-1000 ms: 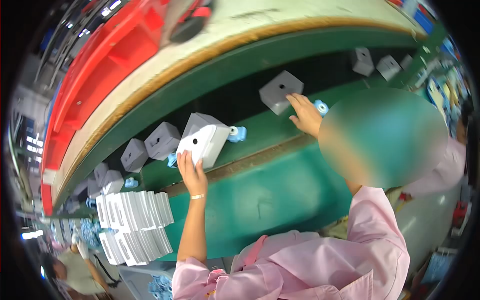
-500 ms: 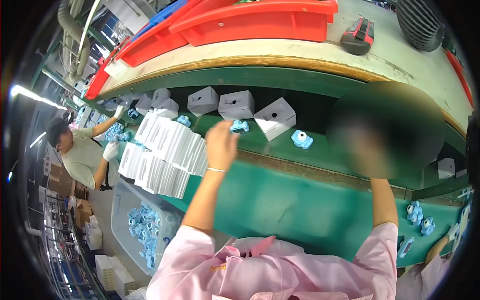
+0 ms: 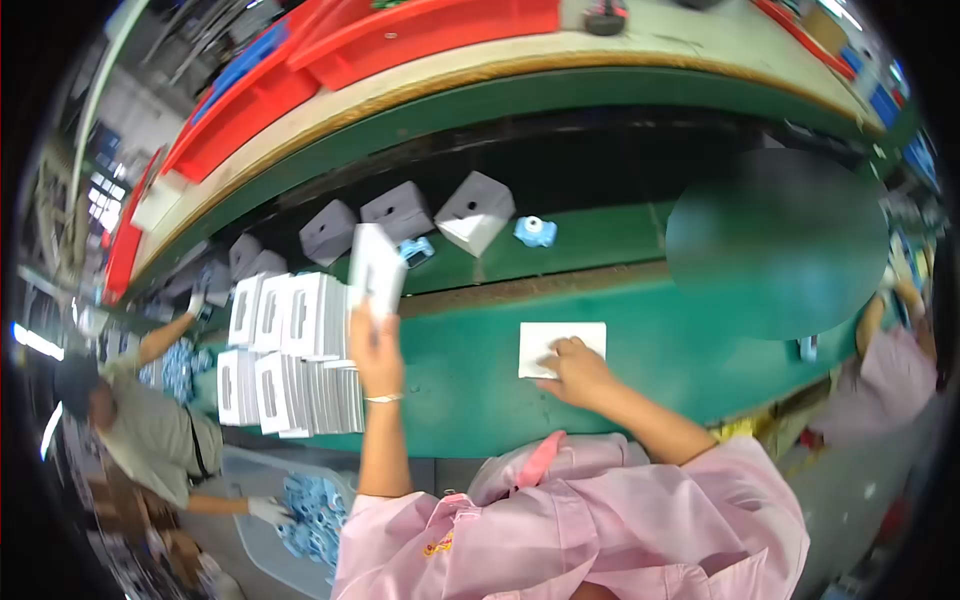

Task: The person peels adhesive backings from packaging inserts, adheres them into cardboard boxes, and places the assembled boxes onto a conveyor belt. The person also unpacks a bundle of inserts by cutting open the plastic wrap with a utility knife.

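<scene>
Your left hand (image 3: 376, 352) grips a flat white carton (image 3: 377, 270) by the stacked cartons (image 3: 300, 318) — your right hand (image 3: 578, 372), fingers curled, is over a white piece (image 3: 540, 338) on the green bench (image 3: 455, 375) — can't tell if gripping.

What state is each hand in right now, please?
Left hand: closed, holding a flat white piece.
Right hand: at another white piece; whether it grips cannot be told.

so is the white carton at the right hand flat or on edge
Flat: the white carton lies broad side up on the green worktop, with the right hand over its near part.
</scene>
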Available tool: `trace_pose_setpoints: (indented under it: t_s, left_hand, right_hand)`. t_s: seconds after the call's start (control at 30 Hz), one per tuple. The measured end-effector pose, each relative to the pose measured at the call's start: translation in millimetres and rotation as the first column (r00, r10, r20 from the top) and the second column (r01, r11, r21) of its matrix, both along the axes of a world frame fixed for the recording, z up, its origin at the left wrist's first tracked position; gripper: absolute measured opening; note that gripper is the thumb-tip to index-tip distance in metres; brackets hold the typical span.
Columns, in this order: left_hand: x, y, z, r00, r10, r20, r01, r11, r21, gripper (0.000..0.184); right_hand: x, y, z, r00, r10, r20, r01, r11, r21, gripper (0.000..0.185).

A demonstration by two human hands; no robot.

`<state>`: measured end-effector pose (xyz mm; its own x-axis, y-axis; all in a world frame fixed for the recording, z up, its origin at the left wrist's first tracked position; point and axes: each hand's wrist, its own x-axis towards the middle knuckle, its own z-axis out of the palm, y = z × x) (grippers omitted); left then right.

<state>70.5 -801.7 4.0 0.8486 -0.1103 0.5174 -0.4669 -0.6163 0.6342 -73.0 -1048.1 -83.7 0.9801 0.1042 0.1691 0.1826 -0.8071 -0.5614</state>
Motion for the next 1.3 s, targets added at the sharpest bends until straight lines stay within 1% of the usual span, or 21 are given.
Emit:
trace_pose_setpoints:
  t_s: [0.03, 0.07, 0.13, 0.33, 0.43, 0.47, 0.5, 0.63, 0.7, 0.73, 0.8, 0.87, 0.9, 0.97, 1.03, 1.07, 1.1, 1.13, 1.2, 1.23, 1.3]
  left_hand:
    - [-18, -17, -10, 0.973, -0.134, -0.188, 0.106, 0.983, -0.151, 0.039]
    - [-30, -28, -22, 0.922, -0.291, -0.255, 0.239, 0.946, -0.218, 0.040]
    - [-53, -47, -47, 0.781, -0.524, -0.339, 0.396, 0.836, -0.379, 0.039]
    - [-87, -49, -55, 0.569, -0.669, -0.479, 0.409, 0.735, -0.541, 0.040]
    - [-89, -38, -52, 0.659, -0.614, -0.435, 0.578, 0.783, -0.230, 0.040]
    - [-91, -37, -51, 0.686, -0.602, -0.409, 0.615, 0.780, -0.117, 0.040]
    - [-91, -34, -52, 0.677, -0.614, -0.407, 0.628, 0.770, -0.117, 0.040]
    - [-98, -39, -69, 0.561, -0.662, -0.498, 0.564, 0.745, -0.356, 0.037]
    - [-108, -50, -68, 0.301, -0.774, -0.557, 0.335, 0.633, -0.698, 0.035]
    - [-109, -57, -62, 0.278, -0.779, -0.562, 0.348, 0.627, -0.697, 0.035]
    - [-112, -81, -50, 0.261, -0.904, -0.338, 0.041, 0.360, -0.932, 0.038]
    - [-93, -93, -53, 0.274, -0.934, -0.230, 0.088, 0.263, -0.961, 0.041]
    - [-90, -100, -43, 0.245, -0.942, -0.228, 0.084, 0.254, -0.963, 0.043]
    - [-77, -104, -47, 0.296, -0.939, -0.176, 0.036, 0.195, -0.980, 0.045]
    - [-76, -103, -43, 0.373, -0.898, -0.234, 0.015, 0.258, -0.966, 0.047]
    - [-76, -102, -46, 0.359, -0.901, -0.242, 0.014, 0.264, -0.964, 0.047]
    - [-74, -98, -47, 0.380, -0.876, -0.298, 0.022, 0.331, -0.943, 0.047]
    - [-72, -93, -48, 0.409, -0.842, -0.353, 0.031, 0.399, -0.916, 0.046]
    - [-63, -90, -55, 0.408, -0.830, -0.380, 0.044, 0.433, -0.900, 0.046]
    - [-62, -89, -60, 0.403, -0.825, -0.396, 0.064, 0.457, -0.887, 0.046]
    - [-60, -79, -63, 0.410, -0.801, -0.436, 0.095, 0.513, -0.853, 0.045]
  right_hand:
    - [6, -2, 6, 0.995, 0.010, 0.102, -0.030, 0.981, 0.190, 0.034]
    - [11, -1, 43, 0.997, -0.028, 0.069, 0.002, 0.936, 0.351, 0.036]
    - [13, 12, 87, 0.980, -0.198, 0.023, 0.115, 0.652, 0.750, 0.031]
    - [-10, 37, 91, 0.950, -0.309, -0.042, 0.219, 0.567, 0.794, 0.018]
    - [-23, 52, 90, 0.910, -0.392, 0.136, 0.268, 0.804, 0.531, 0.009]
    - [-27, 55, 90, 0.893, -0.404, 0.198, 0.293, 0.857, 0.424, 0.005]
    - [-27, 58, 91, 0.886, -0.418, 0.200, 0.306, 0.853, 0.424, 0.005]
    - [-30, 46, 85, 0.887, -0.429, -0.172, 0.437, 0.656, 0.615, 0.005]
    - [-33, 29, 57, 0.883, -0.413, -0.222, 0.381, 0.358, 0.852, 0.006]
    - [-38, 21, 46, 0.871, -0.434, -0.228, 0.395, 0.345, 0.851, 0.006]
    - [-57, -5, 30, 0.756, -0.588, -0.289, 0.383, 0.038, 0.923, 0.003]
    - [-92, -34, 24, 0.632, -0.671, -0.388, 0.418, -0.126, 0.900, 0.005]
    - [-114, -49, 18, 0.562, -0.722, -0.404, 0.446, -0.147, 0.883, 0.005]
    - [-175, -88, -31, 0.320, -0.871, -0.373, 0.407, -0.229, 0.884, 0.007]
    - [-243, -114, -13, 0.027, -0.967, -0.255, 0.449, -0.216, 0.867, 0.008]
    - [-280, -130, -17, -0.214, -0.961, -0.173, 0.657, -0.273, 0.703, 0.009]
    - [-313, -140, -17, -0.321, -0.935, -0.150, 0.754, -0.348, 0.557, 0.009]
    - [-341, -146, -26, -0.370, -0.926, -0.073, 0.786, -0.354, 0.507, 0.010]
    - [-368, -159, -48, -0.454, -0.887, 0.086, 0.856, -0.407, 0.317, 0.018]
    - [-376, -169, -69, -0.432, -0.899, 0.075, 0.864, -0.388, 0.322, 0.018]
    - [-376, -185, -108, -0.459, -0.888, -0.032, 0.885, -0.460, 0.065, 0.019]
